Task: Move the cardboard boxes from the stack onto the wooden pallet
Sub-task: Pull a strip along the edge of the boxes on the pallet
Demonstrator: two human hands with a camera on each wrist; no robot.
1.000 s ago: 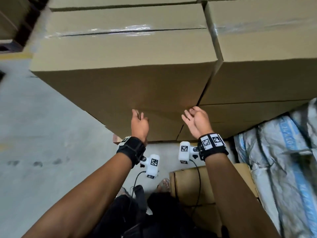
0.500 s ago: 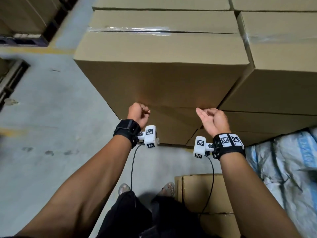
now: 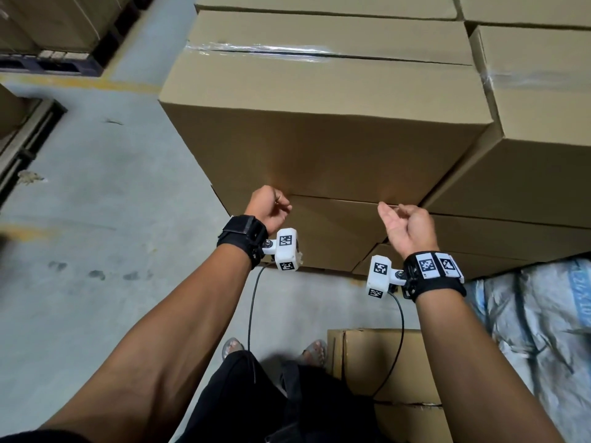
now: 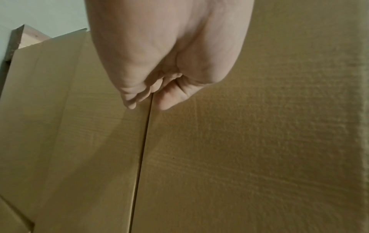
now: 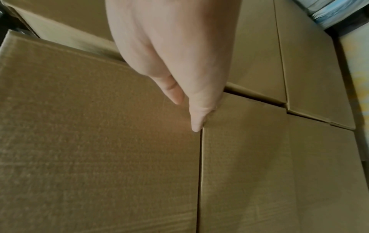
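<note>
Top cardboard box (image 3: pixel 319 123), taped along its lid seam, sits on the stack at 12 o'clock; no print shows on it. Left hand (image 3: pixel 268 207) and right hand (image 3: pixel 407 227) curl their fingers at its lower front edge, where it meets the box below (image 3: pixel 335 231); whether they actually grasp the edge cannot be told. Grey sacks (image 3: pixel 537 330) at 3 o'clock carry blue lettering too blurred to read. A smaller box (image 3: pixel 377 362) at 5 o'clock is partly hidden by the right arm.
</note>
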